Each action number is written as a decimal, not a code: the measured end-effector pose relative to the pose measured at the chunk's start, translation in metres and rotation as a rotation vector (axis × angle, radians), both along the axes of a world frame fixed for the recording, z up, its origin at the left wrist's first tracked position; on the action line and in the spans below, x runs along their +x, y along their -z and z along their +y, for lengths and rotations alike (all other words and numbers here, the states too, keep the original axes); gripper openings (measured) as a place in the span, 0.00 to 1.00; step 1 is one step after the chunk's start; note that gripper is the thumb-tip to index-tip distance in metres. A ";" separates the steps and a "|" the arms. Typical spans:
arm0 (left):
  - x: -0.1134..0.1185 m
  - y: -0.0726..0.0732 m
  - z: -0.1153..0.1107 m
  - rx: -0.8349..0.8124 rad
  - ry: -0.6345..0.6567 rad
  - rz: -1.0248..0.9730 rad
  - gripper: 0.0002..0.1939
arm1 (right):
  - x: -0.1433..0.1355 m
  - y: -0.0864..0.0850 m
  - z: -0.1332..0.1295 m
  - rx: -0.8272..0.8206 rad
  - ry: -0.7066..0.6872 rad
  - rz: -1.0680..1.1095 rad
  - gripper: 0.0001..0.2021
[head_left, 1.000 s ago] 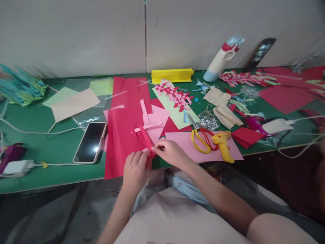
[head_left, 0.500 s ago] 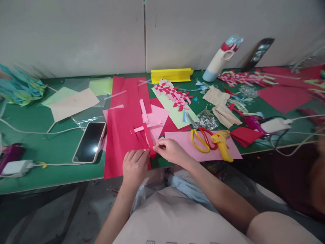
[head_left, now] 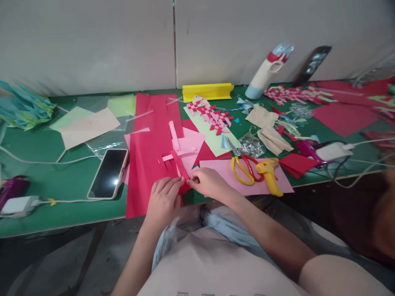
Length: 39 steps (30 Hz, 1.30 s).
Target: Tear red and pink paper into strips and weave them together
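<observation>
Both hands meet over a red paper strip [head_left: 180, 164] near the table's front edge. My left hand [head_left: 163, 199] is closed, its fingertips pinching the strip's near end, where a bit of pink shows. From the right, my right hand [head_left: 208, 183] pinches the same end between thumb and forefinger. Beneath lies a large red paper sheet [head_left: 148, 156]. Loose pink paper strips [head_left: 173, 135] and a pink paper piece [head_left: 194, 142] rest just beyond the hands. Farther back, a woven red and pink paper fish [head_left: 210, 114] lies on a pale green sheet [head_left: 226, 144].
Right of my hands, scissors [head_left: 243, 170] and a yellow glue gun [head_left: 270, 176] lie on pink paper. A phone [head_left: 108, 174] is at left, with white cables nearby. A bottle [head_left: 267, 74], folded yellow paper [head_left: 207, 92] and a bag of small silvery pieces [head_left: 251, 144] stand or lie farther back.
My left hand's fingers have shifted slightly right and up, closer to my right fingertips. The red strip has moved a little with them; the view has shifted slightly.
</observation>
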State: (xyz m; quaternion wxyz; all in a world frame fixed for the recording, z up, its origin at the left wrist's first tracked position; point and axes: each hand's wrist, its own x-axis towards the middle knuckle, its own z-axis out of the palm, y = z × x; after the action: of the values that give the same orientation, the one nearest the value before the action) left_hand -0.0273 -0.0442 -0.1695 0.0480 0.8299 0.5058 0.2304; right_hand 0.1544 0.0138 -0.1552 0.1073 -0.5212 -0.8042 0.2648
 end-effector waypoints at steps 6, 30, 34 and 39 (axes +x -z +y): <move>0.005 0.009 0.004 -0.022 0.013 0.025 0.16 | 0.015 0.003 0.012 0.135 -0.001 -0.015 0.06; 0.002 0.021 0.003 0.032 0.004 -0.095 0.13 | 0.033 0.006 0.048 0.299 -0.318 -0.059 0.09; 0.002 0.020 0.003 0.052 0.009 -0.101 0.13 | 0.031 0.001 0.048 0.354 -0.380 -0.087 0.09; 0.002 0.022 0.002 0.059 0.014 -0.108 0.12 | 0.029 -0.001 0.047 0.371 -0.359 -0.143 0.09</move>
State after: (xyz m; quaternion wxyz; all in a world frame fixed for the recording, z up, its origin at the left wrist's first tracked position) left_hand -0.0258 -0.0425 -0.1916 0.0522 0.8208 0.4896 0.2895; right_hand 0.1836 0.0606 -0.1537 0.0952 -0.3591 -0.9240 0.0901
